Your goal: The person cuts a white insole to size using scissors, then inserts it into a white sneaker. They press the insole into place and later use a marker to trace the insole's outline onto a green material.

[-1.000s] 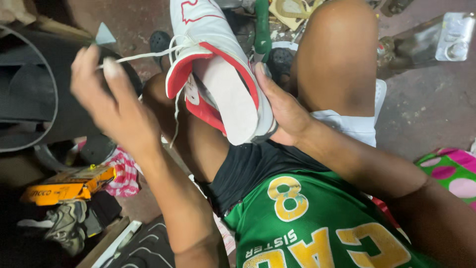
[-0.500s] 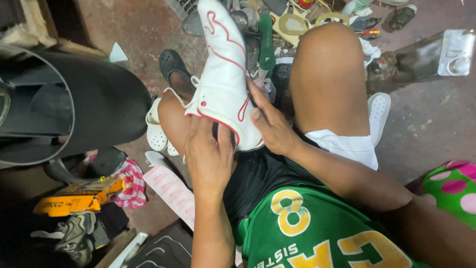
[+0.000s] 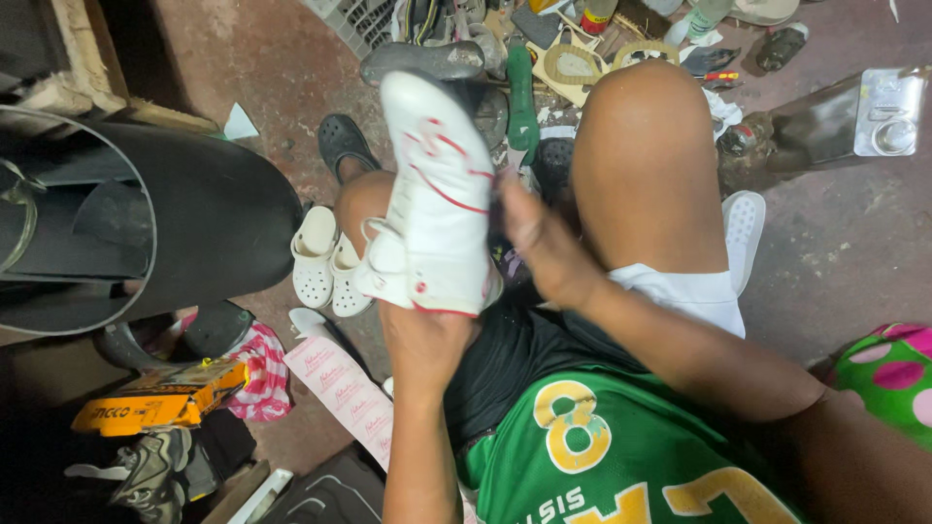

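Working outward from the white sneaker [image 3: 437,194], since that's the thing in hand. Far left of it there's a big black drum-shaped container [image 3: 146,233] lying on its side, and below that a yellow-orange box [image 3: 160,398] with a red-and-white checked cloth [image 3: 262,374] tucked next to it. Between the drum and the sneaker, a pair of white perforated clogs [image 3: 320,262] sits on the concrete floor [image 3: 854,252], and a black clog [image 3: 342,146] is on the foot just above them.

The sneaker itself is held up over the person's lap, between the knees, toe pointing away. It's white with thin red trim lines and a red edge at the heel end. The left hand [image 3: 422,335] is under the heel end, cupping it from below, though I can't see how tightly the fingers close because the shoe covers them. The right hand [image 3: 544,247] is pressed against the sneaker's right side, fingers wrapped toward the sole, so that one is gripping.

My guess on handling: light, with a soft upper that gives when squeezed and a stiffer sole. The smooth upper could be a bit slick, so heel and sole edge look like the safest places to hold.

Right of the sneaker is the bare right knee [image 3: 646,165], and beyond it a silvery metal piece [image 3: 888,112].
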